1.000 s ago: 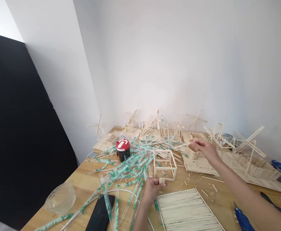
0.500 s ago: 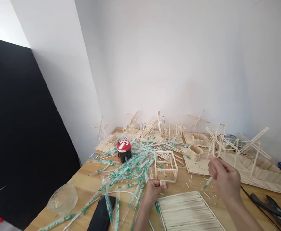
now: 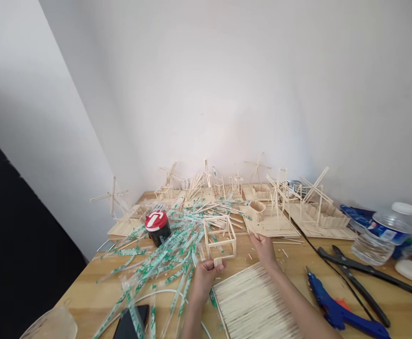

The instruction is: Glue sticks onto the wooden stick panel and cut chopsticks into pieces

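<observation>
In the head view my left hand (image 3: pixel 203 278) is closed on a small panel of short wooden sticks (image 3: pixel 218 261), pinched between thumb and fingers. Right behind it stands an open cube frame of sticks (image 3: pixel 220 240). My right hand (image 3: pixel 263 249) reaches forward with its fingers pressed together at the front edge of a stick-built base (image 3: pixel 280 230); whatever lies between the fingertips is hidden. Below my hands lies a flat panel of sticks (image 3: pixel 251 301), partly covered by my right forearm.
Green-printed plastic wrappers (image 3: pixel 178 249) spread across the left, around a red-lidded dark cup (image 3: pixel 157 228) and a phone (image 3: pixel 132 322). To the right lie a blue glue gun (image 3: pixel 336 306), black-handled cutters (image 3: pixel 354 270) and a water bottle (image 3: pixel 382 238). Stick models line the wall.
The view has swung right, bringing the glue gun and bottle into sight. My right hand has moved forward and left to the base's edge; the wrapper piece by it no longer shows.
</observation>
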`<state>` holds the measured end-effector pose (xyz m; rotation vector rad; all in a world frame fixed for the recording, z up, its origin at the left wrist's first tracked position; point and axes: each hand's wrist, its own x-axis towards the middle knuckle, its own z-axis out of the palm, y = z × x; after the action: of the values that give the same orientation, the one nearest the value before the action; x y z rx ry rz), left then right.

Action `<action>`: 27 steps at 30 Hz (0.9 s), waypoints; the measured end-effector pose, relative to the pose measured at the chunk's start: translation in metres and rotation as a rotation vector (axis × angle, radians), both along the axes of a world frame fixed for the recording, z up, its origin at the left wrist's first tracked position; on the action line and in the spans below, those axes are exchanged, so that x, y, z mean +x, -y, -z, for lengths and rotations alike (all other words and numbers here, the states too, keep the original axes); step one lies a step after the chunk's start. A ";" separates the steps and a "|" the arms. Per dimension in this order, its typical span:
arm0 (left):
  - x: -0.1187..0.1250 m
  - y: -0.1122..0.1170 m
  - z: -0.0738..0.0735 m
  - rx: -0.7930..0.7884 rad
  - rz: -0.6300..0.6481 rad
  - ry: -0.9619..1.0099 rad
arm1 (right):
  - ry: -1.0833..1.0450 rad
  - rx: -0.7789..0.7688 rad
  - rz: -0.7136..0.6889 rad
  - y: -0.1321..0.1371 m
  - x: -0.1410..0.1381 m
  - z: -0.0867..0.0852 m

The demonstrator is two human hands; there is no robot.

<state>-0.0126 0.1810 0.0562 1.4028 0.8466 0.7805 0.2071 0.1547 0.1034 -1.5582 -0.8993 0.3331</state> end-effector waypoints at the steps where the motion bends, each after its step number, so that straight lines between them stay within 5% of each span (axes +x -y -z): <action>1: 0.000 0.000 0.000 0.000 -0.004 0.005 | -0.002 -0.019 0.001 -0.002 0.003 0.005; 6: 0.002 -0.001 0.002 0.008 -0.023 0.033 | 0.006 -0.047 -0.010 0.007 0.005 -0.003; 15: 0.006 0.012 -0.018 0.017 -0.028 0.104 | 0.195 -0.121 -0.364 0.064 -0.079 -0.028; 27: -0.001 0.022 -0.056 -0.089 -0.081 0.135 | 0.445 -0.502 -0.254 0.054 -0.072 -0.014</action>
<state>-0.0138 0.1590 0.1118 1.2297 0.8266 0.8792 0.1351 0.1006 0.1178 -2.0274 -1.4471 0.4234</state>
